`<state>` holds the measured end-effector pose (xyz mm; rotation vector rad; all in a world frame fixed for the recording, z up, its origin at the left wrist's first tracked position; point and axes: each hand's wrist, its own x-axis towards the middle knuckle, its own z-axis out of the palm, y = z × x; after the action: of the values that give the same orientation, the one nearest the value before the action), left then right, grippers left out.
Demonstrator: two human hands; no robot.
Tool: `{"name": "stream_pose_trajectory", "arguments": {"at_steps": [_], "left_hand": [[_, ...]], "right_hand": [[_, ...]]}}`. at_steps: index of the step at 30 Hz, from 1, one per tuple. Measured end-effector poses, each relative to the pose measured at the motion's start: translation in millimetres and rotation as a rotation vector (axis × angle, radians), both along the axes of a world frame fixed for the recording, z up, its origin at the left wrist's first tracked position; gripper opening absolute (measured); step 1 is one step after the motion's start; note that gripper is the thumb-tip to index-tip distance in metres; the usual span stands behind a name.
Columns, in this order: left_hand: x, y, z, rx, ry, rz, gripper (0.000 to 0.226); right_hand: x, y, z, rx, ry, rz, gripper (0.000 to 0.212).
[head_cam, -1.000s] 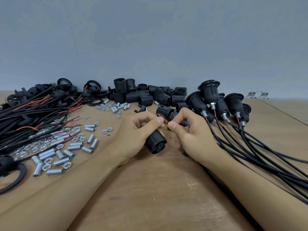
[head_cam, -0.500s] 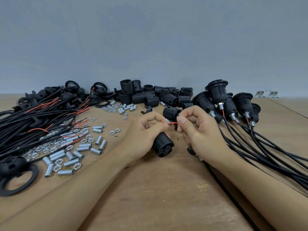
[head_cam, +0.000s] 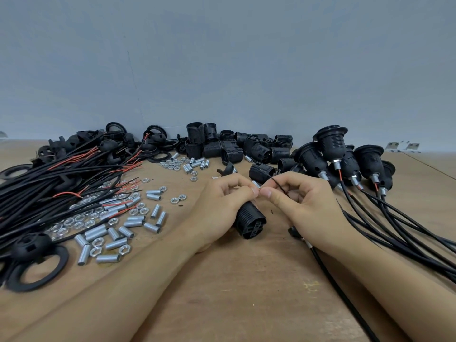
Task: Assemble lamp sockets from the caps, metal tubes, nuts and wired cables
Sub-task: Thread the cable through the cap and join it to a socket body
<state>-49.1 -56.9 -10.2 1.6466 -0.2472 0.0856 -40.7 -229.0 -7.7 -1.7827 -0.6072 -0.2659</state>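
Step in hand, by the look of it: feeding the thin wire (head_cam: 277, 184) into the black socket body (head_cam: 250, 219), w/ a small metal tube end (head_cam: 256, 185) showing right at the fingertips.

Left hand (head_cam: 222, 206) is curled round the socket body, fingers clamped on it, thumb and forefinger closed together at the top end. Right hand (head_cam: 299, 206) pinches the wire between thumb and forefinger, fingers tight on it; the wire arcs up and over toward 1 o'clock. The two thumbs nearly touch.

Socket body sits mid-tabletop (head_cam: 234, 304), just above or resting on it, can't tell which. Long axis runs approx 11 to 5 o'clock: open slotted face points to 5 o'clock, toward the camera and down; the wire end points to 11 o'clock, up into the fingers.

A black cable (head_cam: 328, 272) trails from under the right hand to 5 o'clock.

Next move prob. needs a steady left grip while the right hand pushes or pulls the wire straight along the axis; wire is thin and floppy, so short strokes close to the hole.

Spare tubes and nuts (head_cam: 116, 233) lie at 9 o'clock, finished sockets (head_cam: 332, 151) at 2 o'clock.
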Motion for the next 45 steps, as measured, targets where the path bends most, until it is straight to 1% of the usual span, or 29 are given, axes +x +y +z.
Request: {"name": "stream_pose_trajectory", "arguments": {"at_steps": [2,5,7,10,12,18,21,25,29,32,35,40,45], "left_hand": [[0,-1,0,0.003,0.019,0.051,0.020],[2,-2,-2,-0.055,0.052,0.127,0.042],[3,-2,-2,-0.080,0.066,0.170,0.048],[8,-1,-4,-0.129,0.107,0.246,0.043],[11,0,-4,-0.176,0.141,0.263,0.046],[11,1,-1,-0.267,0.138,0.163,0.045],[9,2,1,-0.335,0.162,0.172,0.047],[5,2,3,-0.450,0.225,0.137,0.050],[6,3,3,-0.422,0.239,0.107,0.056],[5,3,3,-0.408,0.225,0.087,0.058],[4,1,4,-0.338,0.204,0.071,0.065],[2,0,5,-0.332,0.205,0.076,0.066],[2,-2,7,-0.298,0.187,0.072,0.069]], "right_hand": [[1,-1,0,0.007,0.008,-0.043,0.005],[2,-2,-3,-0.016,0.046,-0.086,0.010],[2,-2,-5,-0.019,0.072,-0.089,0.011],[1,0,-4,0.020,0.081,-0.080,0.010],[1,0,-3,0.040,0.074,-0.076,0.010],[2,0,-4,0.033,0.031,-0.080,0.010],[1,0,-3,0.027,0.009,-0.085,0.013],[-2,0,-3,-0.063,-0.091,-0.096,0.009],[-9,3,-2,-0.117,-0.201,-0.052,0.007],[-12,4,1,-0.098,-0.241,-0.012,0.008],[-15,5,3,-0.095,-0.287,-0.020,0.011],[-19,5,5,-0.138,-0.299,0.014,0.012],[-22,5,7,-0.211,-0.300,-0.004,0.011]]}}
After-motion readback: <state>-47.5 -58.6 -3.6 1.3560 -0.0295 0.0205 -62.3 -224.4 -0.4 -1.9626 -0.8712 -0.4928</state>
